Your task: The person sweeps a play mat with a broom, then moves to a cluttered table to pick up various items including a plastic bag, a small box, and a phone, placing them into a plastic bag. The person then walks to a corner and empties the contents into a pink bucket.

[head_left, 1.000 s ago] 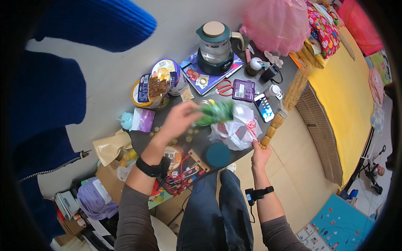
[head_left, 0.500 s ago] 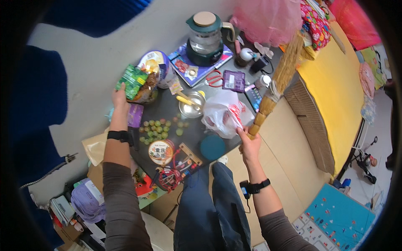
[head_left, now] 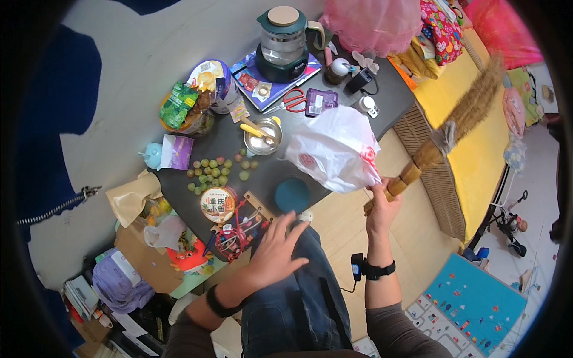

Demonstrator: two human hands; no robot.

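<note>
1. A straw brush point(head_left: 427, 156) is held in the right hand point(head_left: 384, 207) near its handle end, beyond the right-hand edge of the tabletop point(head_left: 268, 178).
2. Its long axis is slanted from lower left to upper right. The bristles are pointed away from the body, out over a yellow cover point(head_left: 458, 174); their tip is blurred. The handle's butt is directed back toward the tabletop.
3. The fingers of the right hand are closed around the handle. A narrowed corner of a white plastic bag point(head_left: 334, 149) is gripped in the same hand.
4. The bag is spread leftward from that hand across the tabletop edge. Whether its underside is supported cannot be told.
5. The left hand point(head_left: 273, 250) is held over the trousers point(head_left: 298, 304), by the near edge, with its fingers spread.
6. A metal bowl point(head_left: 261, 144) is set just beside the bag; a blue-green disc point(head_left: 292, 195) is placed at the near edge.
7. Pale floor point(head_left: 418, 232) is seen between the tabletop and the yellow cover, crossed above by the brush. Dark surface is exposed between disc and grapes point(head_left: 213, 173).
</note>
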